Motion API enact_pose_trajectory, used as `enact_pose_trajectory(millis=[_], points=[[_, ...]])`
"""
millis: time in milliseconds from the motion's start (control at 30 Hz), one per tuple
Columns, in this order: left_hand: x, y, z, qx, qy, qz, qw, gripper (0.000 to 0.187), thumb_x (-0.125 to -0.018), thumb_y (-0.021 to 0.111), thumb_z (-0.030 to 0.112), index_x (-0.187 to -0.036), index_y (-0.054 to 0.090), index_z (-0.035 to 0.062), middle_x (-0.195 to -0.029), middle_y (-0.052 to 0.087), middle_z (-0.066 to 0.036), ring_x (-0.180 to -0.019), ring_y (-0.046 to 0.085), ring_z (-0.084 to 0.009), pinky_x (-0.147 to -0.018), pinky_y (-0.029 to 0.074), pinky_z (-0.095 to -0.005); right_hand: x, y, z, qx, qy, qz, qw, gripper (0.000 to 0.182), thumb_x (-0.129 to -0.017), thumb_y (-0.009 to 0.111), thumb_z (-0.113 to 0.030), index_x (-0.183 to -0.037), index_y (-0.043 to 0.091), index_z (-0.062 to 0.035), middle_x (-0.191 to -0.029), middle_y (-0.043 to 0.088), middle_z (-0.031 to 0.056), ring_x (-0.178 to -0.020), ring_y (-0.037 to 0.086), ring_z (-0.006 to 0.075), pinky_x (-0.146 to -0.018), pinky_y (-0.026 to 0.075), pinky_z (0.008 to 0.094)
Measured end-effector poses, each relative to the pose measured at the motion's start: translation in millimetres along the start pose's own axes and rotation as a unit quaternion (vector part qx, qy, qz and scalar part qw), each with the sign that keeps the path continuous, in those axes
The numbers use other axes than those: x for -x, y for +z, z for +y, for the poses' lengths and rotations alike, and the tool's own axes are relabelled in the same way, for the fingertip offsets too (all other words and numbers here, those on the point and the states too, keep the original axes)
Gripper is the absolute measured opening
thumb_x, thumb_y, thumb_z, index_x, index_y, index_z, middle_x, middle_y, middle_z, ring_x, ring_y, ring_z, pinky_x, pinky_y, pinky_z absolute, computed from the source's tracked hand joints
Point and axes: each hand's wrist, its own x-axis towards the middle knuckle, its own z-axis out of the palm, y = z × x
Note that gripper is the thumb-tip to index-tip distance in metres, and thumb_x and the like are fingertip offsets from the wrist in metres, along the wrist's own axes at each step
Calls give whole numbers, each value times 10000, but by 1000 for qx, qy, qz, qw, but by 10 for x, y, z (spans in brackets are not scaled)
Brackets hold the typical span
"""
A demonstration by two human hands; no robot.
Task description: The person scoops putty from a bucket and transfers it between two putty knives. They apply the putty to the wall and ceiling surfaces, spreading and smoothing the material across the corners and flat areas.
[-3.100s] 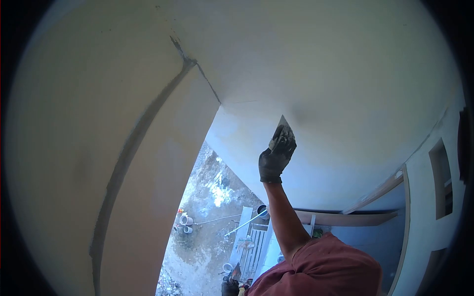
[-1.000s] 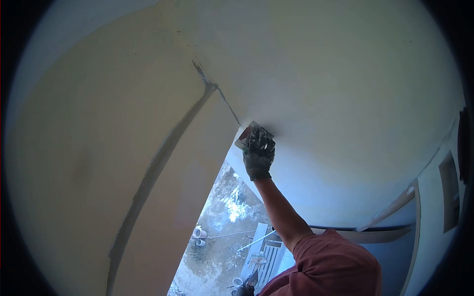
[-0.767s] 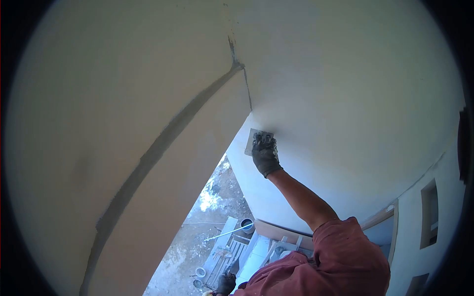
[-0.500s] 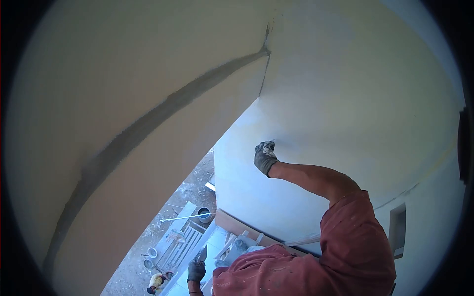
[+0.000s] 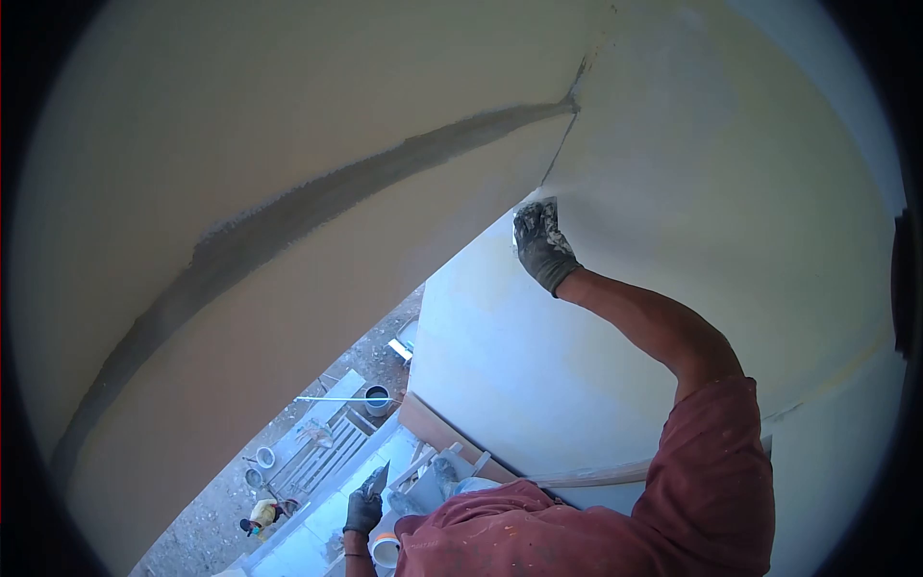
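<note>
Head view: the scraper (image 5: 552,205) is up on the pale wall (image 5: 500,327), just below the corner where that wall meets the beige slab (image 5: 365,250).
Right hand: dark-gloved and smeared with pale material, the right hand (image 5: 545,244) has its fingers closed on the scraper, with a bit of the flat blade showing past the fingers.
Right arm: raised from the dark red shirt (image 5: 577,539), elbow bent, forearm bare.
Crack: a thin dark crack (image 5: 560,149) runs up from the slab's corner, near the scraper and above it.
Grey band: a broad, rough-edged grey band (image 5: 288,216) curves along the slab from the top of the crack down to the lower left.
Left hand: low down in front of the body, the left hand (image 5: 363,510), also dark-gloved, is clamped on a putty knife (image 5: 381,479), its pointed blade sticking up.
Beside the left hand: an open white bucket (image 5: 386,551) with some orange on its side, partly behind the shirt.
Board: a long brown board (image 5: 452,438) lies slantwise at the foot of the pale wall.
Ground below: a dark bucket (image 5: 377,398) sits near the end of a thin white pole (image 5: 336,398); next to them are a flat plank (image 5: 312,415) and a slatted frame (image 5: 332,454), with two small pails (image 5: 265,457) near its lower end.
Other person: somebody in a yellow top (image 5: 262,514) is down there too, bent over near the pails.
</note>
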Motion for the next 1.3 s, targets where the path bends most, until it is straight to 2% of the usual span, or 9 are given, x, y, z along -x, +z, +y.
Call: enact_pose_trajectory(millis=[233,300,467,533,667,900,1167,1200,1300], points=[[222,-121,-61,0,-23,-32,999,365,-885,553,69,-1220,661,-27,-958,739,-216,-830,721,-275,-726,543,-414,-86,120,26,26,16,21,999,568,-963,482,-316,-1331,531,114,-1337,545,322,-1268,520,456,-1079,358,670],[127,-138,-28,59,17,-30,998,488,-851,527,39,-1331,614,33,-1161,686,-257,-1111,664,-393,-915,532,-391,-10,227,-42,-16,13,-11,1000,564,-966,478,-309,-1338,526,113,-1353,535,320,-1275,510,463,-1074,354,677],[107,-221,336,34,-54,-46,997,509,-849,516,14,-1351,598,26,-1237,663,-252,-1180,643,-365,-957,513,-392,534,393,-524,-52,-22,-112,992,530,-948,500,-265,-1322,545,108,-1319,560,309,-1237,533,454,-1052,380,652],[126,-261,389,67,-135,-57,987,508,-851,520,17,-1353,596,25,-1247,657,-256,-1190,634,-375,-964,508,-399,400,142,-594,-76,-84,-320,941,480,-930,515,-256,-1265,608,74,-1257,594,269,-1220,535,430,-986,413,626],[197,-88,63,84,-53,-2,995,495,-852,524,23,-1340,606,24,-1216,670,-258,-1164,647,-384,-957,514,-402,66,130,-417,19,-34,-25,999,496,-945,509,-299,-1296,603,39,-1293,592,248,-1246,523,420,-1023,393,621],[225,-62,89,55,-54,-17,997,476,-845,536,23,-1313,626,15,-1202,678,-256,-1147,664,-362,-953,521,-390,20,778,-358,31,15,28,999,524,-937,494,-285,-1358,522,26,-1376,512,231,-1301,467,391,-1053,372,616],[344,-75,59,110,-38,51,992,474,-867,514,-4,-1333,595,-26,-1216,693,-222,-1118,682,-275,-932,521,-359,59,150,-587,-31,-64,-161,984,394,-898,541,-174,-1218,654,25,-1221,594,226,-1153,553,398,-940,417,589],[373,-67,24,91,-32,54,994,493,-857,505,-15,-1344,584,-33,-1247,681,-213,-1156,663,-277,-969,506,-359,29,307,-663,-14,-64,-45,997,351,-895,548,-162,-1165,690,10,-1203,604,212,-1129,566,394,-920,428,578],[391,28,-134,113,-31,49,992,539,-825,488,-34,-1358,565,-48,-1297,654,-218,-1230,621,-300,-1056,465,-378,-340,193,-674,-43,-87,-68,993,466,-941,519,-201,-1332,572,47,-1297,586,226,-1182,557,404,-949,430,593]])
